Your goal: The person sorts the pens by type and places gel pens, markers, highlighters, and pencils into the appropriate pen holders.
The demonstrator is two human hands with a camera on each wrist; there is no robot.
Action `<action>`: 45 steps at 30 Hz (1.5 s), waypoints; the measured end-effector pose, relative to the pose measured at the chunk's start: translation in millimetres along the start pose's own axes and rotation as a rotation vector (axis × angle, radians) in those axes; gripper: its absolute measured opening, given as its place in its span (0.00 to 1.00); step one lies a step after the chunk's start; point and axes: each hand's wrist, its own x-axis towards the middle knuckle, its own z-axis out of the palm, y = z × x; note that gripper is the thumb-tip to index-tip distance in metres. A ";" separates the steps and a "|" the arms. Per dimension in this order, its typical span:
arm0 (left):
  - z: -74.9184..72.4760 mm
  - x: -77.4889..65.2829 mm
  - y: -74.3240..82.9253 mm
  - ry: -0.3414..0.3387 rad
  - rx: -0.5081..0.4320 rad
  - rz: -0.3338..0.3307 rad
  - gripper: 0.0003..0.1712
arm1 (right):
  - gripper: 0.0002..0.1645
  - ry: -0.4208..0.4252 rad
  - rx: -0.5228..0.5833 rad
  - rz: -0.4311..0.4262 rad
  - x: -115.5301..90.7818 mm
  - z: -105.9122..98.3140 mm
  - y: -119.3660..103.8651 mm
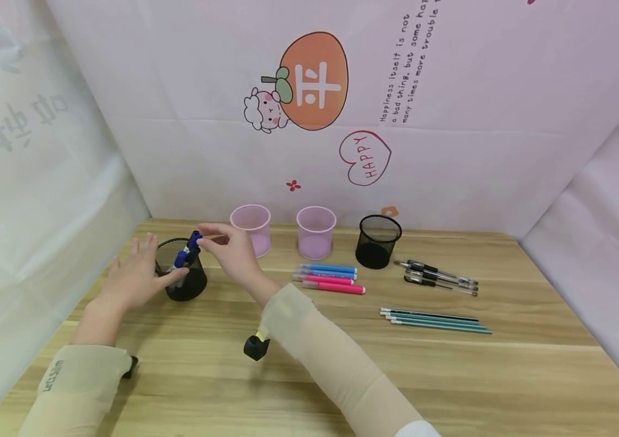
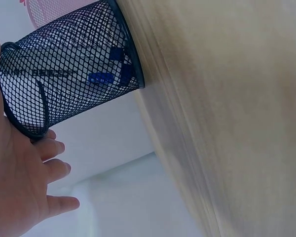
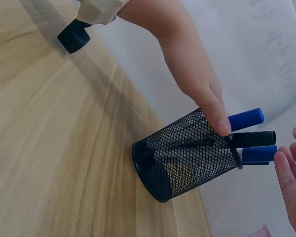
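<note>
Showing nearest were two beige cloth sleeves [image 1: 337,346], over the wooden counter [image 1: 178,394]. A bit past them, to the right, thin teal pencils with white ends [image 1: 440,326] lay side by side.

Farther in on the left stood a round black wire-mesh cup [image 1: 192,282], with blue-capped plastic markers [image 3: 245,120] and a black-capped plastic marker [image 3: 259,139] poking out of its top. The left grip [image 1: 137,276] was spread wide and not clenched, with its thumb [image 3: 221,129] touching the cup near the top. The right grip [image 1: 235,249] had its fingers [image 3: 284,173] loosely out by a blue cap [image 3: 259,154], not wrapped around anything; I could not tell if they touched it or were just beside it.

The cup looked light and stiff, so it would likely tip easily if bumped up high. Its side, low down, seemed the best place to hold. The markers inside looked light, hard and a bit slippery. Their caps stuck up, so they seemed easy to pinch, but a hard tug there might pull one off.

Next came blue plastic markers [image 1: 328,267] and pink plastic markers [image 1: 337,288], with clear plastic pens with black parts [image 1: 423,267] to their right. At the back stood two pale purple mesh cups [image 1: 316,240] and another black mesh cup [image 1: 375,254], in front of a printed white cloth [image 1: 206,152].
</note>
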 end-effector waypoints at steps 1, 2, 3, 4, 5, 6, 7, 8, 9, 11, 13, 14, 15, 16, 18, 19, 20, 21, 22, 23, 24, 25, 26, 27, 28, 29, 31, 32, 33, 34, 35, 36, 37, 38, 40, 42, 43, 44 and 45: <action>-0.2 -0.2 -0.1 -0.002 0.000 0.001 0.68 | 0.17 -0.002 -0.014 0.001 -0.6 -0.8 0.8; -0.5 -0.2 -0.3 -0.005 -0.002 0.001 0.68 | 0.16 -0.005 -0.025 0.000 -1.1 -1.5 1.5; -0.9 -0.4 -0.5 -0.008 -0.004 0.001 0.68 | 0.16 -0.009 -0.034 0.001 -1.7 -2.2 2.1; -1.2 -0.5 -0.9 -0.012 -0.005 0.001 0.68 | 0.16 -0.013 -0.041 0.004 -2.4 -2.8 2.5; -1.6 -0.6 -1.2 -0.015 -0.004 0.001 0.68 | 0.16 -0.017 -0.047 0.006 -2.8 -3.3 3.3; -1.9 -0.6 -1.6 -0.019 -0.003 0.002 0.68 | 0.16 -0.022 -0.052 0.007 -3.4 -3.8 4.0; -2.2 -0.6 -1.9 -0.023 -0.005 0.003 0.68 | 0.16 -0.028 -0.051 0.008 -3.9 -4.3 4.8; -2.7 -0.6 -2.0 -0.028 -0.008 0.003 0.68 | 0.16 -0.038 -0.048 0.011 -4.4 -4.8 5.8; -3.0 -0.4 -2.2 -0.033 -0.012 0.003 0.68 | 0.16 -0.047 -0.046 0.012 -4.5 -5.2 7.1; -4.0 0.1 -2.1 -0.041 -0.019 0.002 0.69 | 0.16 -0.075 -0.046 0.013 -4.7 -6.4 8.6; -5.5 1.1 -1.9 -0.049 -0.029 0.000 0.69 | 0.16 -0.108 -0.050 0.012 -4.7 -7.7 9.2; -6.2 1.7 -1.9 -0.054 -0.030 -0.001 0.69 | 0.16 -0.123 -0.054 0.014 -4.5 -8.4 9.3; -7.1 2.5 -1.8 -0.058 -0.034 -0.002 0.69 | 0.16 -0.135 -0.063 0.013 -4.2 -9.3 9.0; -8.0 3.2 -1.4 -0.061 -0.031 -0.002 0.69 | 0.16 -0.146 -0.072 0.013 -4.4 -10.3 8.3; -10.1 4.5 -0.5 -0.068 -0.024 0.000 0.69 | 0.16 -0.163 -0.086 0.016 -4.4 -12.3 7.3; -11.3 5.1 0.0 -0.069 -0.022 0.005 0.70 | 0.16 -0.169 -0.089 0.019 -4.4 -13.3 6.8; -12.6 5.6 0.7 -0.069 -0.020 0.012 0.70 | 0.16 -0.176 -0.095 0.019 -4.4 -14.4 6.2; -14.2 6.0 1.5 -0.066 -0.022 0.022 0.70 | 0.17 -0.182 -0.100 0.019 -4.4 -15.4 5.6; -15.8 6.2 2.5 -0.061 -0.021 0.034 0.70 | 0.17 -0.188 -0.104 0.019 -4.3 -16.3 5.3; -17.7 6.2 3.3 -0.056 -0.031 0.048 0.69 | 0.17 -0.192 -0.106 0.019 -4.1 -17.1 5.0; -19.7 6.4 4.1 -0.053 -0.039 0.061 0.69 | 0.17 -0.195 -0.110 0.017 -4.0 -17.9 4.7; -21.6 6.6 4.6 -0.049 -0.050 0.075 0.69 | 0.17 -0.196 -0.112 0.016 -3.8 -18.6 4.6; -23.7 6.7 5.6 -0.046 -0.060 0.086 0.68 | 0.17 -0.198 -0.115 0.013 -3.6 -19.4 4.4; -26.0 6.5 6.6 -0.042 -0.068 0.094 0.68 | 0.17 -0.198 -0.118 0.012 -3.3 -20.0 4.5; -28.1 6.2 7.7 -0.042 -0.071 0.099 0.67 | 0.17 -0.199 -0.118 0.012 -3.0 -20.7 4.4; -30.2 6.1 8.9 -0.043 -0.074 0.102 0.67 | 0.17 -0.199 -0.119 0.010 -2.6 -21.4 4.4; -34.2 5.6 12.2 -0.041 -0.064 0.103 0.66 | 0.18 -0.202 -0.124 0.003 -2.2 -23.4 4.2; -36.2 5.3 14.6 -0.036 -0.057 0.105 0.65 | 0.18 -0.204 -0.127 -0.003 -2.0 -24.8 4.2; -38.1 4.4 16.7 -0.030 -0.051 0.105 0.64 | 0.18 -0.209 -0.131 -0.008 -1.8 -25.8 3.9; -40.0 3.7 18.9 -0.020 -0.042 0.108 0.62 | 0.18 -0.211 -0.135 -0.014 -1.8 -27.2 3.5; -41.7 3.1 21.5 -0.007 -0.041 0.111 0.61 | 0.18 -0.215 -0.140 -0.021 -1.7 -28.8 3.1; -43.3 2.7 24.2 0.009 -0.038 0.117 0.60 | 0.18 -0.217 -0.145 -0.028 -1.5 -30.6 2.6; -44.9 2.5 27.1 0.027 -0.037 0.123 0.59 | 0.18 -0.219 -0.150 -0.033 -1.5 -32.5 2.1; -46.3 2.4 29.3 0.044 -0.035 0.131 0.57 | 0.18 -0.221 -0.156 -0.036 -1.6 -34.6 1.4; -49.0 2.0 34.8 0.079 -0.036 0.142 0.55 | 0.18 -0.223 -0.168 -0.044 -1.6 -39.1 0.2; -51.2 2.0 40.1 0.104 -0.034 0.149 0.53 | 0.18 -0.228 -0.182 -0.053 -1.4 -43.7 -0.7; -52.2 2.0 42.6 0.115 -0.033 0.151 0.52 | 0.18 -0.230 -0.193 -0.054 -1.6 -46.3 -1.1; -53.0 2.1 45.2 0.123 -0.028 0.151 0.51 | 0.18 -0.231 -0.202 -0.057 -1.8 -48.8 -1.2; -53.7 2.0 48.2 0.132 -0.026 0.148 0.50 | 0.18 -0.231 -0.209 -0.057 -2.2 -51.6 -1.2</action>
